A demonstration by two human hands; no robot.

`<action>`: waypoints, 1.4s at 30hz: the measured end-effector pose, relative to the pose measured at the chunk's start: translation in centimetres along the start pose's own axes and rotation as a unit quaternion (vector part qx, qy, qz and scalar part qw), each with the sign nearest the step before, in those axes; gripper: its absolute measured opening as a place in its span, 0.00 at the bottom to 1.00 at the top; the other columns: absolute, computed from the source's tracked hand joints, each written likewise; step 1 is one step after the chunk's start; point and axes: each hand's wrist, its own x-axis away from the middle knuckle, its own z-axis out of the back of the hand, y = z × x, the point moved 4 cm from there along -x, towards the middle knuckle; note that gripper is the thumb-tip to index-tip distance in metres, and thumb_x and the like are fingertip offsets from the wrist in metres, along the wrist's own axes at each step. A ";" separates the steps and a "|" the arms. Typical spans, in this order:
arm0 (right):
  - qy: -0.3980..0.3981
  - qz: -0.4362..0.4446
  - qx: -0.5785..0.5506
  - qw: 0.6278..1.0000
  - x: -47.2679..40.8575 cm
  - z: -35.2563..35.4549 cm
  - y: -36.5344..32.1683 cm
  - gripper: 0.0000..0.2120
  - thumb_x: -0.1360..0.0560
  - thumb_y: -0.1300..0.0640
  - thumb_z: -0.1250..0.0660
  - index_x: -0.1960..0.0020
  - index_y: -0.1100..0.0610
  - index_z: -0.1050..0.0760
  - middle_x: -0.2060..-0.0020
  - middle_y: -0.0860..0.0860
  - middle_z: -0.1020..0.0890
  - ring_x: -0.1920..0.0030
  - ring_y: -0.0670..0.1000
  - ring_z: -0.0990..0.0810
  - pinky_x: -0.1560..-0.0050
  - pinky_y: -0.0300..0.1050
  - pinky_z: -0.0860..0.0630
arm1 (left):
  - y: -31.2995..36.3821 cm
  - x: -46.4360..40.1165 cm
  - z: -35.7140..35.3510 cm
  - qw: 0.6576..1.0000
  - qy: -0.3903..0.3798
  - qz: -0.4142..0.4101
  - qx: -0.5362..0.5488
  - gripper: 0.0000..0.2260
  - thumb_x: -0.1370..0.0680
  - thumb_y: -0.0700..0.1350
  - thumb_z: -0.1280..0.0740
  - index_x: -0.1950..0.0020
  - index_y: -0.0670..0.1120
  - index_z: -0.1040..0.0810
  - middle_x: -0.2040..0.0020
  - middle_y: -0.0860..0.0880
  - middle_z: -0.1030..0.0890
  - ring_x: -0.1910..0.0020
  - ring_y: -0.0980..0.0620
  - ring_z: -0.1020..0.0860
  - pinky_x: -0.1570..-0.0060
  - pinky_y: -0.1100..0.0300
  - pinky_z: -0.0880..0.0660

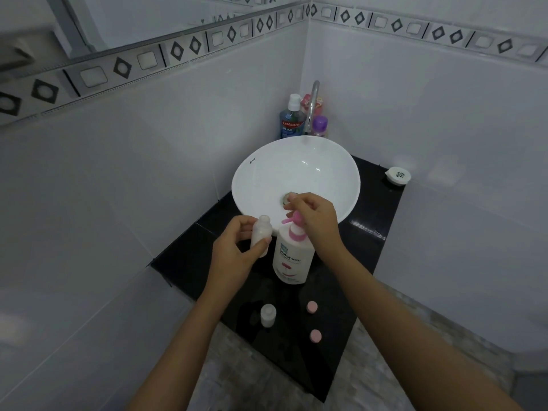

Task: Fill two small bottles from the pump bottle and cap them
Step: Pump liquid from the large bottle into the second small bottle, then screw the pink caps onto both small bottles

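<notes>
Black bench: left hand grips upright bottle, mouth at nine o'clock of pump; right hand curls over it.

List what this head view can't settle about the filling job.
- Fill level in the held small bottle: frosted wall, left hand fingers wrap it.
- Pump head of the pump bottle: right hand covers its top, so pressing can't be told.
- Nozzle to bottle-mouth alignment: too small and blurred.
- Contents of the standing small bottle: too small, seen from above.
- Red items behind the faucet: partly hidden.
</notes>
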 end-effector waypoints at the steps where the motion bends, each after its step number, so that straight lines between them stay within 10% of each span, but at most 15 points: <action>1: 0.003 0.002 0.003 1.000 0.1 0.3 0.0 0.13 0.24 0.52 0.33 0.53 0.63 0.19 0.59 0.54 0.15 0.60 0.52 0.15 0.50 0.52 0.19 | 0.1 0.2 0.1 1.000 0.001 -0.002 0.008 0.11 0.27 0.44 0.28 0.46 0.50 0.24 0.50 0.59 0.19 0.50 0.62 0.21 0.55 0.70 0.23; 5: 0.036 0.020 0.007 0.999 1.1 2.2 0.0 0.13 0.23 0.53 0.35 0.51 0.63 0.18 0.56 0.54 0.15 0.55 0.47 0.18 0.55 0.33 0.25 | 0.0 1.3 0.1 1.000 0.002 -0.004 0.029 0.13 0.27 0.40 0.28 0.46 0.51 0.25 0.49 0.58 0.20 0.50 0.63 0.21 0.50 0.71 0.24; 16: 0.180 -0.041 0.065 0.981 7.6 6.7 7.6 0.09 0.21 0.52 0.38 0.56 0.54 0.22 0.63 0.50 0.19 0.59 0.50 0.20 0.55 0.46 0.23 | -3.5 5.5 -2.0 0.998 -0.046 0.050 0.019 0.14 0.29 0.39 0.27 0.47 0.50 0.24 0.49 0.57 0.19 0.49 0.63 0.21 0.50 0.68 0.24; 23: -0.063 -0.103 0.449 0.886 9.5 4.0 15.1 0.16 0.25 0.48 0.34 0.42 0.57 0.25 0.46 0.53 0.23 0.49 0.53 0.21 0.53 0.45 0.26 | -4.3 7.0 -2.5 0.996 -0.072 0.062 0.002 0.13 0.28 0.42 0.27 0.47 0.51 0.24 0.50 0.58 0.20 0.49 0.64 0.21 0.52 0.69 0.24; 34: -0.181 -0.145 0.549 0.803 8.6 2.7 18.0 0.15 0.28 0.60 0.31 0.43 0.60 0.29 0.46 0.57 0.24 0.49 0.57 0.21 0.49 0.51 0.22 | -4.7 7.5 -2.6 0.994 -0.088 0.061 -0.017 0.13 0.28 0.44 0.27 0.48 0.57 0.24 0.49 0.59 0.20 0.48 0.63 0.22 0.50 0.70 0.25; 42: -0.062 -0.116 0.084 0.988 9.6 4.9 8.3 0.07 0.26 0.58 0.31 0.48 0.58 0.20 0.58 0.54 0.15 0.66 0.46 0.19 0.66 0.36 0.25 | -5.1 7.2 -2.6 0.989 -0.137 0.046 -0.029 0.14 0.25 0.47 0.30 0.39 0.52 0.24 0.43 0.55 0.22 0.45 0.63 0.24 0.48 0.67 0.26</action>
